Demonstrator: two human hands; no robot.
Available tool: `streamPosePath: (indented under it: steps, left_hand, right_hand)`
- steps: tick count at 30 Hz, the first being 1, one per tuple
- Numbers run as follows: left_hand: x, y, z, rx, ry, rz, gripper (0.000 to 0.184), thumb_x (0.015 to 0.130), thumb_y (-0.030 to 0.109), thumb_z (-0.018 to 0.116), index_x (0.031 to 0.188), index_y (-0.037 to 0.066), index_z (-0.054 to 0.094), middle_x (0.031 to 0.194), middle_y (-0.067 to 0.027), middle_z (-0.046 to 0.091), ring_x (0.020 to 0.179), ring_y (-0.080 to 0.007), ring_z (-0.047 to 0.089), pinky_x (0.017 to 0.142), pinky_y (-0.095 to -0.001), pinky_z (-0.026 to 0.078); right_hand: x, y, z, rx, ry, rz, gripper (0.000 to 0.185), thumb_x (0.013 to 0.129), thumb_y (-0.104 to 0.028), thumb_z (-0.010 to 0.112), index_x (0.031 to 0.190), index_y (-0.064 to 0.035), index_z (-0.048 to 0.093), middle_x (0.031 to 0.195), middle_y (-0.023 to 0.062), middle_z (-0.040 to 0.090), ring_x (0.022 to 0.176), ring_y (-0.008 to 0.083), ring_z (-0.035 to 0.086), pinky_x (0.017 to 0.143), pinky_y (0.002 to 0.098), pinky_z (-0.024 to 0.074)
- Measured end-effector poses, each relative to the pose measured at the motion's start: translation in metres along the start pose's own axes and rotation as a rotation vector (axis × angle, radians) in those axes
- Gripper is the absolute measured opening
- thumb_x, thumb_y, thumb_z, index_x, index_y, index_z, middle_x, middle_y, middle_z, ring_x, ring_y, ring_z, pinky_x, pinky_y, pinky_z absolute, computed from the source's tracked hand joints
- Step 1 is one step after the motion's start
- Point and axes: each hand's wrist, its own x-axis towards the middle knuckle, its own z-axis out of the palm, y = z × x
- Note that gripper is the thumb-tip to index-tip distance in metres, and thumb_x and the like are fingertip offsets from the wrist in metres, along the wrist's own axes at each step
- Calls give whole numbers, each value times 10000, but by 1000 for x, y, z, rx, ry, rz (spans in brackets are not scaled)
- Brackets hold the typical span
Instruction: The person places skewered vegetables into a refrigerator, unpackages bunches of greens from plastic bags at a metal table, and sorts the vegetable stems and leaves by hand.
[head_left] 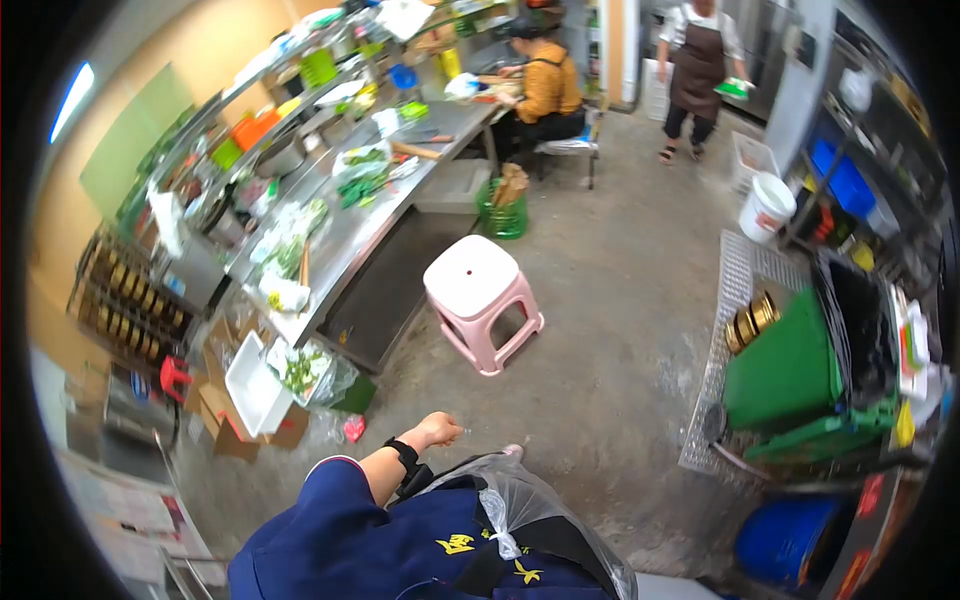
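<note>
My left hand (438, 430) is in front of my body, above the concrete floor, with its fingers curled closed. I see nothing in it. A black band (405, 457) goes round that wrist. The nearest standing thing is a pink plastic stool (474, 278) with a white-looking seat, apart from the hand. A clear plastic sheet (500, 495), knotted at the front, covers part of my dark blue shirt (340, 540). My right hand is out of the picture.
On the left, a metal worktable (430, 150) holds leafy greens and bags. A white tub (258, 385) stands by cardboard. To the right are a green wheeled bin (785, 360), white bucket (768, 207) and blue drum (785, 540). One person (550, 85) sits; another (695, 70) stands.
</note>
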Motion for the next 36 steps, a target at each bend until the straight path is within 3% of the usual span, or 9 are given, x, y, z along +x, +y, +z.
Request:
streamPosePath:
  steps: [3,5,7,16,24,29,30,31,36]
  left_hand:
    - [-5,-37,-12,-143,-22,-16,248,770,255,546,794,15,601,666,-52,597,580,-137,574,507,-271,467]
    - [-13,-70,-30,-220,-1,-51,264,802,258,544,855,4,593,695,-56,596,595,-138,575,511,-269,473]
    - [-19,-104,-53,-279,102,-110,245,810,258,541,846,22,593,677,-49,586,584,-134,565,510,-268,469]
    - [7,-276,-178,-662,320,-357,222,780,239,561,704,35,602,600,-55,589,527,-135,557,481,-277,448]
    - [-79,-157,-458,-970,935,426,136,838,103,539,897,2,607,811,-7,589,733,-69,523,679,-209,424]
    - [-178,-76,-519,-91,1552,1243,96,683,38,557,602,-2,526,681,-80,549,572,-176,502,549,-287,381]
    - [-221,-76,-561,5,592,1624,100,686,56,540,588,46,519,677,-78,551,522,-182,489,479,-290,351]
    - [-240,-60,-569,103,497,1692,98,688,57,539,592,45,520,678,-77,551,525,-181,489,481,-289,352]
    - [-214,7,-557,124,958,1787,90,698,62,535,612,39,522,686,-75,552,538,-177,492,492,-287,358]
  right_hand:
    - [-58,-73,88,273,-564,342,236,809,-143,582,965,31,551,919,136,565,817,212,534,718,291,444]
    - [-106,-107,144,12,-1129,-156,300,826,-154,569,1059,32,530,1009,169,565,921,232,527,804,326,428]
    - [-170,-79,215,111,-1282,-567,330,796,-158,562,1046,52,519,973,141,565,916,233,543,755,318,432]
    - [-386,-327,341,192,-1856,-914,301,722,-148,608,977,-7,533,896,152,571,871,310,540,763,371,429]
    - [-491,-453,409,206,-1968,-1179,298,744,-178,590,988,-13,544,931,158,577,901,313,537,781,379,431]
    - [-539,-495,468,160,-2042,-1340,317,745,-215,577,992,-18,552,931,164,579,905,319,536,787,385,429]
    - [-552,-503,483,213,-2066,-1370,320,742,-219,576,992,-21,553,925,167,581,900,324,536,786,389,428]
    - [-566,-512,500,271,-2084,-1402,322,738,-223,574,991,-24,554,918,171,582,895,330,536,784,394,427]
    - [-616,-576,551,434,-2077,-1504,306,748,-223,558,989,-33,555,920,167,589,874,333,546,771,394,436]
